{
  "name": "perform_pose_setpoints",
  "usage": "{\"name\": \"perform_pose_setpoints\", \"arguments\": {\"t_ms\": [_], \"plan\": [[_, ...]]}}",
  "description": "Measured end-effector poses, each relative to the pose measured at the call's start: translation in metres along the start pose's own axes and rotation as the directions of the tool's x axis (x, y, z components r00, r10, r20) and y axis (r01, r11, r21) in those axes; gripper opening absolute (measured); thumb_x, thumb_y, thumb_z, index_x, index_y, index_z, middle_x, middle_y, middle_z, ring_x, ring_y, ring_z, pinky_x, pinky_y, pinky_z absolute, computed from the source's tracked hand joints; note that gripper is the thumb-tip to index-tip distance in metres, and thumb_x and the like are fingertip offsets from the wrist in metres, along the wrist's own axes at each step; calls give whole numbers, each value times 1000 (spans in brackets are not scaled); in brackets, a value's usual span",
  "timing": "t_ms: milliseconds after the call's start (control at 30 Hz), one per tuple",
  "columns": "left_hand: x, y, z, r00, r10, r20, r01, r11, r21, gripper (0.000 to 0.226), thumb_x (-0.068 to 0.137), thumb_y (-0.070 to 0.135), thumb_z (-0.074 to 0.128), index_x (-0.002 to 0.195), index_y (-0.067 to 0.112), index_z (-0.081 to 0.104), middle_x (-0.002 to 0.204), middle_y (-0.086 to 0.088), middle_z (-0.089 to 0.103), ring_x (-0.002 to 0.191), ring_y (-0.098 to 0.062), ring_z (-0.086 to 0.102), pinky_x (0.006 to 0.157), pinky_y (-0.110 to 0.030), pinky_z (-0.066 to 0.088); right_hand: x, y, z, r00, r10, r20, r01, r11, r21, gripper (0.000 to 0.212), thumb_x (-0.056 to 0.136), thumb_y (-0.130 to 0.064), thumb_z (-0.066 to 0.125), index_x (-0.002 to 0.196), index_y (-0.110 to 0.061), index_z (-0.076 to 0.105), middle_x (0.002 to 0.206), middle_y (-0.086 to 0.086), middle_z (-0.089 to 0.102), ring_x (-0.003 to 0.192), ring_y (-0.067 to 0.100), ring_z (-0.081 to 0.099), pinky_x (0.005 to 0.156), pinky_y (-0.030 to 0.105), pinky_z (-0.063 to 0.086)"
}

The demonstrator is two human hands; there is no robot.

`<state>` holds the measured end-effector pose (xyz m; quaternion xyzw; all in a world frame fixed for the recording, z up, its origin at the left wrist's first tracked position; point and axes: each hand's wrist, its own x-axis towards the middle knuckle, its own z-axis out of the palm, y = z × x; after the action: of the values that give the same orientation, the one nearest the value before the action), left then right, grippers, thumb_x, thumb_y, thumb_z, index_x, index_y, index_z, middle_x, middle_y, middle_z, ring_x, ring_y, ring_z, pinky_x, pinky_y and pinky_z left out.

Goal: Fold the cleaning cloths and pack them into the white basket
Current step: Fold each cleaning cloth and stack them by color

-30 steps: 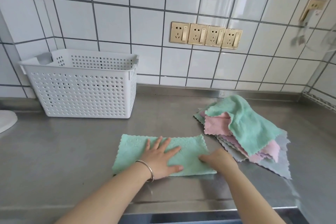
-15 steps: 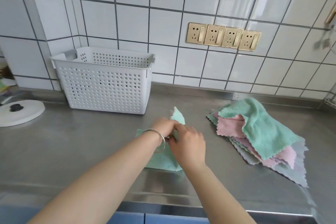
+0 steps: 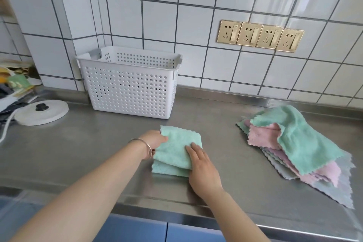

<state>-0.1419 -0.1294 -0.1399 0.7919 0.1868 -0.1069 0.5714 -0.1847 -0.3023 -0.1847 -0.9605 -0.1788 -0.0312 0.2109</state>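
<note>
A green cloth (image 3: 174, 149), folded into a small square, lies on the steel counter in front of the white perforated basket (image 3: 129, 86). My left hand (image 3: 155, 140) grips the cloth's left edge, with the fingertips hidden under the top layer. My right hand (image 3: 200, 167) rests with straight fingers on the cloth's near right part; its thumb is hidden. The top layer sits slightly raised over the lower one. The basket stands upright against the tiled wall, and what is inside it cannot be seen.
A loose pile of green, pink and grey cloths (image 3: 294, 143) lies at the right of the counter (image 3: 78, 153). A white round lid (image 3: 41, 112) and clutter sit at the far left. Gold wall sockets (image 3: 259, 35) are above. The counter's front edge runs below my arms.
The green cloth went from a flat long strip to a folded square. Both hands brought one end over, and now lie on its left edge and near right part.
</note>
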Motion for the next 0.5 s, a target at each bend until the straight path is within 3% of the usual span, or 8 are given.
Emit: {"name": "perform_pose_setpoints", "arguments": {"t_ms": [133, 233, 400, 500], "plan": [[3, -14, 7, 993, 106, -43, -96, 976, 194, 21, 91, 15, 54, 111, 10, 59, 101, -9, 67, 79, -20, 57, 72, -29, 46, -2, 2, 3, 999, 22, 28, -22, 1000, -7, 70, 87, 5, 31, 150, -23, 14, 159, -6, 3, 146, 9, 3, 111, 22, 27], [11, -25, 8, 985, 126, -118, -89, 955, 284, 33, 88, 21, 58, 120, 12, 55, 120, -6, 62, 106, -26, 59, 89, -29, 44, -4, 1, 5, 999, 15, 37, -14, 999, -30, 68, 89, 3, 30, 150, -22, 13, 159, -6, 2, 147, 9, 2, 111, 23, 28], [14, -31, 10, 964, 183, -193, -108, 933, 343, 51, 85, 29, 62, 133, 19, 46, 128, -7, 58, 112, -27, 57, 88, -26, 43, -4, 1, 1, 994, 32, 105, -24, 997, -76, 63, 92, -4, 29, 150, -18, 10, 160, -2, 1, 147, 12, -1, 116, 26, 22], [12, -37, 15, 916, 319, -243, -154, 840, 521, 53, 84, 35, 61, 132, 21, 45, 130, -9, 51, 117, -29, 51, 96, -35, 44, -5, 2, -2, 981, 51, 185, -25, 990, -141, 61, 93, -20, 27, 151, -15, 7, 160, 3, -1, 147, 15, -3, 118, 29, 13]]}}
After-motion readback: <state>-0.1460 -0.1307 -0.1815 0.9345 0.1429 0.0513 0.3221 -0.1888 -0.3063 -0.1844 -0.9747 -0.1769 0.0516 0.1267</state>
